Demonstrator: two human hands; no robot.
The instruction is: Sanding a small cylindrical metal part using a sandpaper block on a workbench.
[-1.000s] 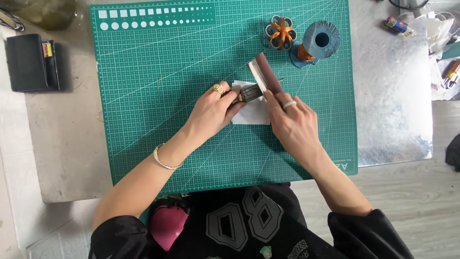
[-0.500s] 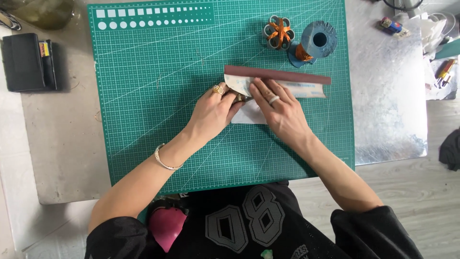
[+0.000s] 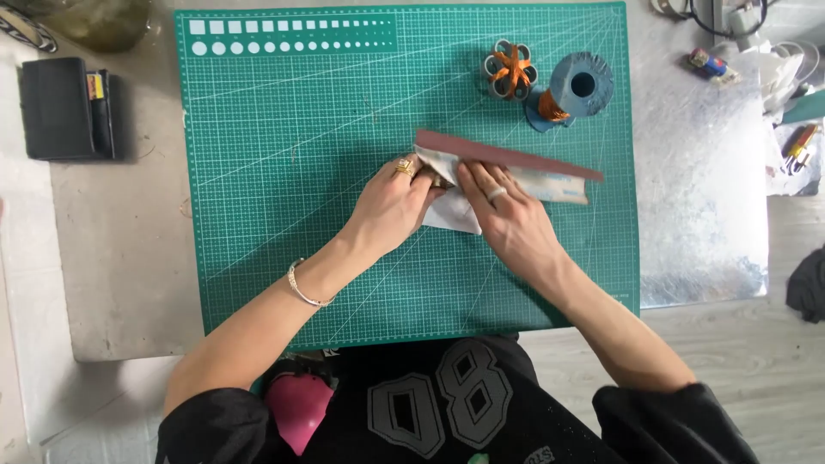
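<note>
A long strip [image 3: 516, 163], reddish-brown above and pale beneath, is laid across the middle of the green cutting mat [image 3: 284, 172], over a white sheet [image 3: 454, 215]. Its left end is pinched in the grip of the left hand [image 3: 391, 206]; it is pressed flat by the right hand [image 3: 507, 215]. Two thread spools [image 3: 550, 82] are seen above; a black case [image 3: 64, 107] lies on the worktop [image 3: 120, 258], upper left.

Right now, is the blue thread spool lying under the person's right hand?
No, the blue thread spool stands apart near the mat's top edge, while the right hand presses on the long brown strip.
</note>
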